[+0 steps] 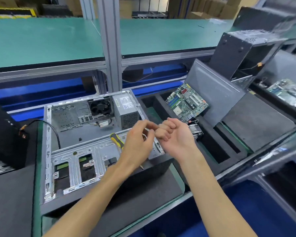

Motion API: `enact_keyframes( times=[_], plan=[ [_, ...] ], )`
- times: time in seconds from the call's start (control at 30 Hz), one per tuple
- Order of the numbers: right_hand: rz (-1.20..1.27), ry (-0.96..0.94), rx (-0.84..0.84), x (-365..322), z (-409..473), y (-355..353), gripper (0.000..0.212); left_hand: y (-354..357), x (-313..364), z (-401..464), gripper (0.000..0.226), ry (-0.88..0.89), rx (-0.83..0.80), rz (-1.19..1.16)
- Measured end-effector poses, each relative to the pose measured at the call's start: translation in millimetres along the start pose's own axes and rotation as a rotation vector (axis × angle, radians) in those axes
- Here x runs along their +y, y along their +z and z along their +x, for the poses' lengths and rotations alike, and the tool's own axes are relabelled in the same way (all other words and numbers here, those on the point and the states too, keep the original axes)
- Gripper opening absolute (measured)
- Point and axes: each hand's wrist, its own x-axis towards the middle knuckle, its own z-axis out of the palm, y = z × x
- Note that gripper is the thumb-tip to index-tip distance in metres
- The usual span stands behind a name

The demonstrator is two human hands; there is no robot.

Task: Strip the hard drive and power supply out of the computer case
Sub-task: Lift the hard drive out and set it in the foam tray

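The grey computer case (46,151) lies open on its side on black foam. A silver power supply (126,111) sits in its far right corner, beside a black fan (100,106). At the near end, a hard drive (87,170) shows through the slots of the metal drive cage (99,151). A yellow-and-black screwdriver (116,140) lies across the cage, partly under my left hand (138,146). That hand hovers over the case's right edge with its fingers pinched together. They touch the curled fingers of my right hand (176,135), which is palm up. Whatever is between them is too small to see.
A black foam tray (212,151) to the right holds a green motherboard (186,101) and a metal cooler (196,131), with a grey side panel (212,89) leaning behind. A black cable (55,132) hangs into the case. More cases stand at the far right and left.
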Motion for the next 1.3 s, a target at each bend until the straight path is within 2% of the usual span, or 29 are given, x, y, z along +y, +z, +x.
enact_keyframes(
  times=[0.17, 0.27, 0.4, 0.53, 0.63, 0.83, 1.03, 1.3],
  plan=[
    [0.036, -0.042, 0.028, -49, -11, -43, 0.038, 55, 17, 7, 0.018, -0.047, -0.064, -0.028],
    [0.009, -0.093, 0.157, -73, -6, -78, 0.040, 89, 22, 4, 0.020, -0.089, -0.106, -0.058],
    [-0.208, -0.157, 0.423, -93, 8, -129, 0.035, 133, 18, -10, 0.026, -0.124, -0.189, -0.054],
    [-0.448, -0.055, 0.572, -102, 18, -176, 0.023, 168, -6, -23, 0.026, -0.305, -0.330, 0.012],
    [-0.637, 0.017, 0.594, -106, 31, -202, 0.035, 185, -25, -29, 0.026, -0.420, -0.406, 0.081],
    [-0.893, 0.084, 0.604, -105, 58, -233, 0.045, 202, -47, -29, 0.025, -0.531, -0.413, 0.140],
    [-0.997, 0.125, 0.601, -103, 65, -246, 0.048, 205, -54, -22, 0.022, -0.573, -0.407, 0.157],
    [-0.974, 0.156, 0.566, -107, 65, -238, 0.049, 203, -54, -13, 0.027, -0.571, -0.391, 0.128]
  ],
)
